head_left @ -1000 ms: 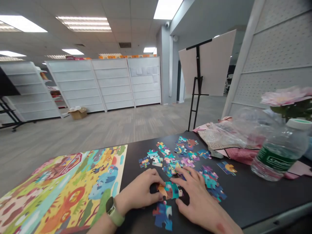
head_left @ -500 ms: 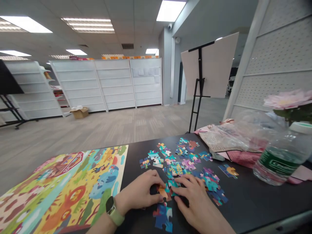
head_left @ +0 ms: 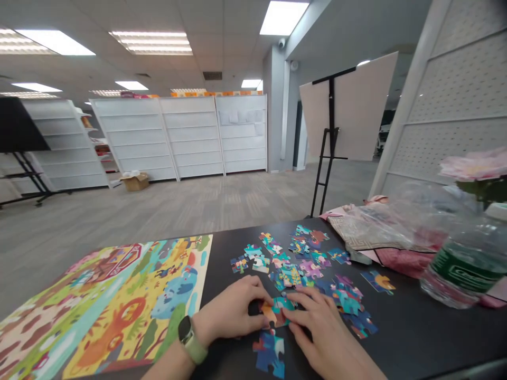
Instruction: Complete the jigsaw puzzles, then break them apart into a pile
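Note:
My left hand [head_left: 241, 306], with a watch on its wrist, pinches an orange jigsaw puzzle piece [head_left: 270, 313] between thumb and fingers. My right hand [head_left: 317, 322] has its fingertips on a teal puzzle piece [head_left: 282, 303], pressing it flat on the table. Both pieces lie edge to edge; whether they are fully locked I cannot tell. Just below them sits a blue puzzle section [head_left: 270, 352] with a little red. Beyond my hands is a loose cluster of puzzle pieces [head_left: 291, 274], some overlapping. My fingers cover part of the two pieces.
A colourful animal picture board [head_left: 158, 295] lies on the black table [head_left: 415, 332] at left. To the right stand a water bottle [head_left: 463, 274], a clear plastic bag [head_left: 396, 219] on cloth, and a pink flower [head_left: 475, 164]. An easel [head_left: 327, 158] stands beyond the table.
The teal piece has come up against the orange piece, moved by my right hand. The whole view has shifted slightly, so things appear a little further right.

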`<action>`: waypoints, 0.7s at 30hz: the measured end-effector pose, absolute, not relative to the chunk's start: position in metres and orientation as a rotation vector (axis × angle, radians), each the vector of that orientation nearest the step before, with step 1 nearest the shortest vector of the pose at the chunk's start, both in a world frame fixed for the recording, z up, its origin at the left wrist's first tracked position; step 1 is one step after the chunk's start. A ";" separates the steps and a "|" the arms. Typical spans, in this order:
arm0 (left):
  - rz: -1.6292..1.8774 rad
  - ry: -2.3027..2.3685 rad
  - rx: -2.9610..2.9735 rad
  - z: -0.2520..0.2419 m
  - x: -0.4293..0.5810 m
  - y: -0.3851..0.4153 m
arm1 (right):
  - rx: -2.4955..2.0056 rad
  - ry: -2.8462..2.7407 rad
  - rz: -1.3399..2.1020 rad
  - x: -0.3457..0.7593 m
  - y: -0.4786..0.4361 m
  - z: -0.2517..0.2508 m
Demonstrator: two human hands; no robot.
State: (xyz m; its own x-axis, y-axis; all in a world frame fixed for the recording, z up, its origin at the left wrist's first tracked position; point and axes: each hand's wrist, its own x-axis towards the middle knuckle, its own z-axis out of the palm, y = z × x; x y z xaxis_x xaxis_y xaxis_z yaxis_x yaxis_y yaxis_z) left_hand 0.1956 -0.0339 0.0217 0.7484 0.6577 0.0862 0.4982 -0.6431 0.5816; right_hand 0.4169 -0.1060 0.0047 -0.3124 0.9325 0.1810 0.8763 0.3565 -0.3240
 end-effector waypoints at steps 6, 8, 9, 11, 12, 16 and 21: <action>0.417 0.845 2.412 0.020 0.195 -0.033 | -1.592 -2.268 0.274 0.418 -0.105 0.001; 0.455 0.870 2.391 0.021 0.191 -0.029 | -1.603 -2.248 0.288 0.418 -0.104 -0.001; 0.492 0.915 2.384 0.022 0.187 -0.026 | -1.613 -2.231 0.301 0.418 -0.104 -0.003; 0.599 1.064 2.385 0.023 0.179 -0.019 | -1.645 -2.179 0.343 0.419 -0.103 -0.006; 0.654 1.151 2.393 0.023 0.174 -0.014 | -1.661 -2.153 0.366 0.420 -0.103 -0.007; 0.733 1.375 2.427 0.020 0.162 -0.003 | -1.651 -2.098 0.338 0.421 -0.103 -0.011; 0.580 1.319 2.472 0.017 0.163 -0.005 | -1.514 -2.011 0.081 0.425 -0.100 -0.019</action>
State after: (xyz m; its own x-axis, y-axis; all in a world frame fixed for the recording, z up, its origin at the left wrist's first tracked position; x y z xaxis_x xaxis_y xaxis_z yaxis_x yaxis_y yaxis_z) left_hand 0.1632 -0.0045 0.0174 0.5028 0.8372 0.2154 0.7249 -0.5441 0.4226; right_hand 0.4252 -0.0999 -0.0187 -0.1574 0.8886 0.4308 0.8510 0.3434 -0.3974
